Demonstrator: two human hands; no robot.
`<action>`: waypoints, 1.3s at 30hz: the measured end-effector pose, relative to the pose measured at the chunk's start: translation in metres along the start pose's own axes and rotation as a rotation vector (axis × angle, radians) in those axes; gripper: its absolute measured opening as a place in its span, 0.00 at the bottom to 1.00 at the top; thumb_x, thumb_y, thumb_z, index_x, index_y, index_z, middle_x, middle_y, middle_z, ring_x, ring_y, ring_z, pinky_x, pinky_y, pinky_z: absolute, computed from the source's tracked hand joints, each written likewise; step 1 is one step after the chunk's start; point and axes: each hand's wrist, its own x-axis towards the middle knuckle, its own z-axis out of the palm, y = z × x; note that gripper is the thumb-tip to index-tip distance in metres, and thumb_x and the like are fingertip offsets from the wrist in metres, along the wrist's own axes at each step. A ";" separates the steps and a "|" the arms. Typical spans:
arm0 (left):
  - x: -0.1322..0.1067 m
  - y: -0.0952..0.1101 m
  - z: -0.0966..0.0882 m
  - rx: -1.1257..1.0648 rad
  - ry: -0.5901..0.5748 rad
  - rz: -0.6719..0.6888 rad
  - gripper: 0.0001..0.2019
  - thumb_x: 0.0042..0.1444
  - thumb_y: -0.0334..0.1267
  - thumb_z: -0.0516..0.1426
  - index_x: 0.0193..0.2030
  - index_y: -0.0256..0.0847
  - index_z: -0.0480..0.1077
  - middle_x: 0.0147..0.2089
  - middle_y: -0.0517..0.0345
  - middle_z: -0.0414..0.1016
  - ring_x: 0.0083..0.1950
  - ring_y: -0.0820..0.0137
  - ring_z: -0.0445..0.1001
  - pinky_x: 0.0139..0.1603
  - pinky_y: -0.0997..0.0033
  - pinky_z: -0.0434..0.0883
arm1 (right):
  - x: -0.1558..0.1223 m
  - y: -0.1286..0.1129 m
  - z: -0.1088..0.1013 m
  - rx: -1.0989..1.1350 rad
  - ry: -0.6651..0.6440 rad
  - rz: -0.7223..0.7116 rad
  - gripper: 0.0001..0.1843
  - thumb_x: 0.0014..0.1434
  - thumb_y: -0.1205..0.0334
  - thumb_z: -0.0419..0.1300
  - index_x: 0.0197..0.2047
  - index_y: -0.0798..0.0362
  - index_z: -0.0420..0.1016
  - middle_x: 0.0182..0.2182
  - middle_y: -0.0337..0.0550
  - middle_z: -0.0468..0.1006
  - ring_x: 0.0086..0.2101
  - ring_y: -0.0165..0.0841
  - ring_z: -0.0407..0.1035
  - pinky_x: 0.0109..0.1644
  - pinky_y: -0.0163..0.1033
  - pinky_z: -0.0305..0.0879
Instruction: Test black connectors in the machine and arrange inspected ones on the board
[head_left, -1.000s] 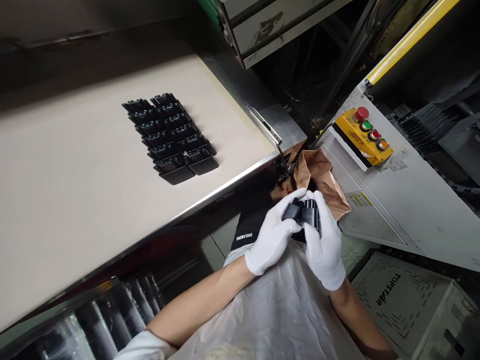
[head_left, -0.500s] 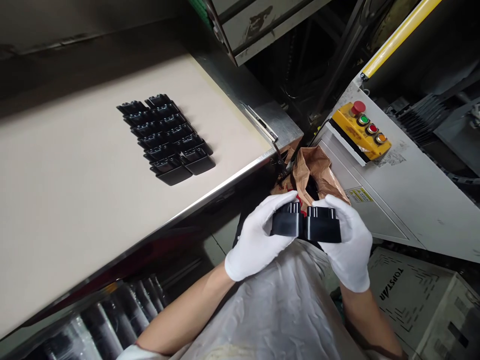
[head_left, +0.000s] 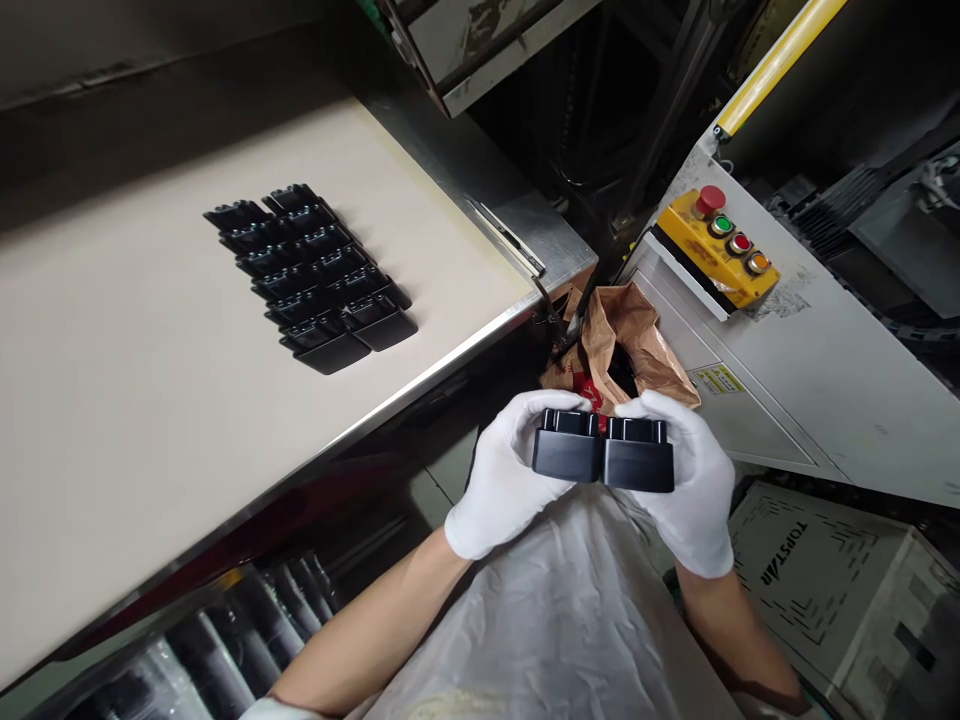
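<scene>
Grey box [head_left: 844,590] reads "TOPSTAR"; hands [head_left: 499,480] [head_left: 694,490] hold black parts [head_left: 566,455] [head_left: 637,465].

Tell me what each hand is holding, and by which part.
The left hand holds the left black part around its outer end; the right hand holds the right black part likewise.

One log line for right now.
left hand: holds left black part | right hand: holds right black part | work surface: grouped black parts | brown bag: open
</scene>
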 end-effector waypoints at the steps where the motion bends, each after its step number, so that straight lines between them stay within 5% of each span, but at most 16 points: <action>1: 0.000 0.000 0.000 0.000 -0.003 0.004 0.29 0.42 0.32 0.78 0.52 0.44 0.77 0.53 0.53 0.82 0.54 0.63 0.81 0.59 0.65 0.78 | 0.000 0.000 0.000 -0.006 0.000 -0.007 0.42 0.47 0.83 0.71 0.61 0.41 0.77 0.48 0.35 0.86 0.47 0.31 0.82 0.52 0.34 0.81; 17: -0.001 0.004 -0.009 -0.018 -0.018 0.018 0.25 0.43 0.36 0.78 0.49 0.43 0.78 0.52 0.51 0.82 0.52 0.62 0.80 0.58 0.62 0.77 | 0.000 -0.008 0.005 -0.217 -0.015 -0.094 0.39 0.51 0.77 0.73 0.64 0.41 0.74 0.50 0.38 0.86 0.48 0.36 0.82 0.53 0.41 0.83; 23: -0.002 0.010 0.003 0.199 0.069 0.140 0.11 0.53 0.31 0.69 0.42 0.41 0.78 0.46 0.50 0.79 0.46 0.65 0.79 0.46 0.65 0.77 | -0.004 -0.018 0.013 -0.826 -0.024 -0.311 0.32 0.61 0.71 0.64 0.67 0.43 0.71 0.51 0.44 0.85 0.48 0.42 0.81 0.55 0.48 0.80; 26: -0.002 0.009 0.008 0.351 0.104 0.230 0.14 0.52 0.23 0.65 0.44 0.42 0.77 0.45 0.53 0.77 0.45 0.68 0.77 0.43 0.69 0.75 | -0.003 -0.022 0.018 -1.000 -0.062 -0.381 0.30 0.62 0.71 0.61 0.67 0.48 0.68 0.50 0.47 0.85 0.46 0.42 0.79 0.55 0.48 0.78; 39: 0.000 0.007 0.003 0.563 0.121 0.280 0.18 0.47 0.21 0.63 0.44 0.42 0.75 0.44 0.56 0.76 0.43 0.68 0.76 0.43 0.67 0.74 | 0.004 -0.021 0.021 -1.071 -0.092 -0.377 0.23 0.63 0.71 0.58 0.60 0.50 0.71 0.47 0.47 0.85 0.45 0.43 0.78 0.52 0.47 0.75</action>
